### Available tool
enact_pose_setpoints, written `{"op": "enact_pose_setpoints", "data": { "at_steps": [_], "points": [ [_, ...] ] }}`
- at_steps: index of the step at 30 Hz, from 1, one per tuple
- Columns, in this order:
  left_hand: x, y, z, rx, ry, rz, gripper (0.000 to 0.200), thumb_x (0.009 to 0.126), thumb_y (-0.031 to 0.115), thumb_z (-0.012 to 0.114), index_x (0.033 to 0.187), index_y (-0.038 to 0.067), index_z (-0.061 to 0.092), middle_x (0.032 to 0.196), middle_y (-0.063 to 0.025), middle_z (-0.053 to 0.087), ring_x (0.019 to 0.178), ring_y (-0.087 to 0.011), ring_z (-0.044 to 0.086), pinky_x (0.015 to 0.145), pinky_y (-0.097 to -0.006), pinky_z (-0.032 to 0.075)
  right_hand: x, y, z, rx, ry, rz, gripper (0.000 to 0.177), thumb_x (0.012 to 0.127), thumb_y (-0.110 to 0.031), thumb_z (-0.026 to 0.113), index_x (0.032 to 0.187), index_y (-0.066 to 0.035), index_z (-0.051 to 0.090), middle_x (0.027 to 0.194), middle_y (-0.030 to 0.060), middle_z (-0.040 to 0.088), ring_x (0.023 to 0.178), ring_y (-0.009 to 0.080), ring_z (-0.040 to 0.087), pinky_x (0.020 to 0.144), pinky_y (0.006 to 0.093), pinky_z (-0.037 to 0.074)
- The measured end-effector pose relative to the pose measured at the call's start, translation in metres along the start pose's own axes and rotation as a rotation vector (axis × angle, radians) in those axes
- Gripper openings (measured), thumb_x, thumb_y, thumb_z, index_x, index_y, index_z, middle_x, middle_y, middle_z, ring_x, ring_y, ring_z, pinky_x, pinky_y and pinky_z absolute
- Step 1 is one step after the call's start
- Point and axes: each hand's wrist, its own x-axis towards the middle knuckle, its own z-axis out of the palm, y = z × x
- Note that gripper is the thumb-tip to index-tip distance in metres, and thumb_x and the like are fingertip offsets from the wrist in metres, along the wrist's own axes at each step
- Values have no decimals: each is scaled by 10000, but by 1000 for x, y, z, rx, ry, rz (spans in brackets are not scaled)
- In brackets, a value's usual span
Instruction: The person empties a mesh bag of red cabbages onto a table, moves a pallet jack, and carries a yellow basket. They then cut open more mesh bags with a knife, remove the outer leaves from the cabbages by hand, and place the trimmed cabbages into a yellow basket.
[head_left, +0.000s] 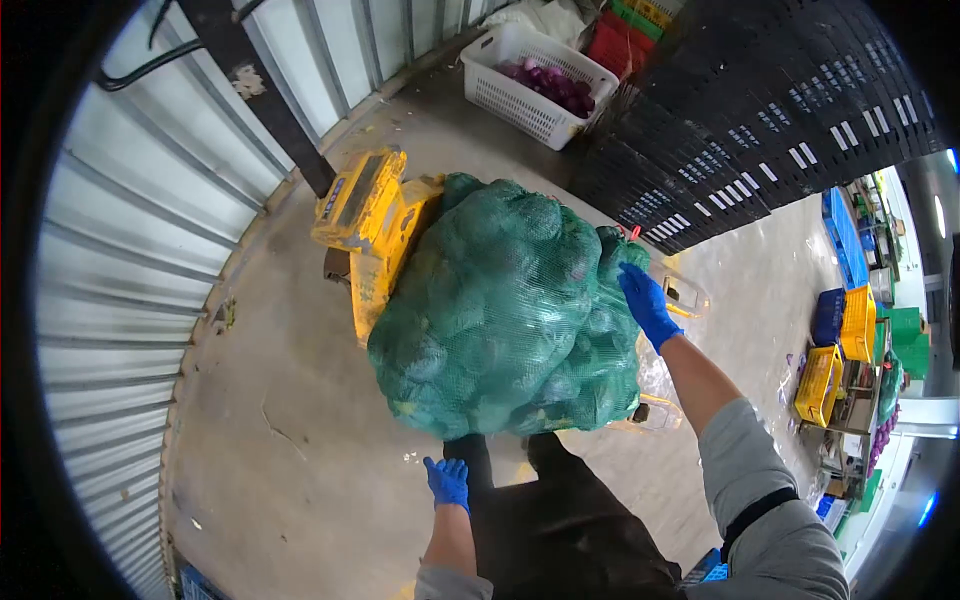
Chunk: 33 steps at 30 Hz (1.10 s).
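A large green mesh sack [490, 310], bulging with round produce, rests on a yellow pallet jack [375, 230]. A second green mesh sack [615, 340] lies against its right side. My right hand [648, 305], in a blue glove, is at the right edge of that second sack, fingers apart and holding nothing; whether it touches the mesh is unclear. My left hand [447, 482], also blue-gloved, hangs below the large sack near my legs, empty with its fingers spread.
A white crate [535, 85] of purple produce stands at the top, beside tall stacked black crates [740, 130]. Corrugated metal wall [130, 270] curves along the left. Yellow crates [820, 385] and loaded shelves are at the right. The jack's fork tips [655, 412] stick out right of the sacks.
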Motion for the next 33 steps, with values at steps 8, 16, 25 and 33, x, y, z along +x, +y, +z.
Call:
{"op": "enact_pose_setpoints", "data": {
  "at_steps": [8, 16, 25, 33],
  "points": [
    [79, 4, 3, -53, 270, -9, 817, 808, 639, 411, 1382, 99, 197, 1372, -139, 314, 1167, -333, 398, 994, -453, 295, 127, 34, 112, 355, 184, -201, 405, 833, -50, 532, 1233, -40, 472, 1226, 163, 508, 1144, 233, 484, 956, 323, 364],
    [172, 32, 14, 370, -166, 380, 464, 920, 302, 431, 1317, 72, 358, 1312, -107, 416, 1143, -269, 427, 986, -432, 341, 239, 204, 216, -77, 106, -367, 392, 862, -171, 484, 1236, -55, 471, 1200, 155, 532, 1137, 274, 492, 964, 339, 367],
    [227, 23, -31, 270, -69, 472, 455, 926, 232, 428, 1324, 36, 331, 1311, -108, 411, 1149, -258, 424, 988, -385, 351, 241, 125, 204, 45, -371, -10, 281, 879, -122, 458, 1117, -20, 568, 1076, 98, 610, 983, 190, 557, 889, 319, 409],
    [237, 37, -33, 294, -129, 567, 475, 915, 226, 451, 1324, 21, 324, 1298, -122, 423, 1142, -250, 436, 968, -375, 377, 246, 147, 234, 475, -184, -9, 275, 882, -139, 444, 1079, -15, 589, 1065, 79, 608, 961, 172, 540, 857, 323, 418]
  ]
}}
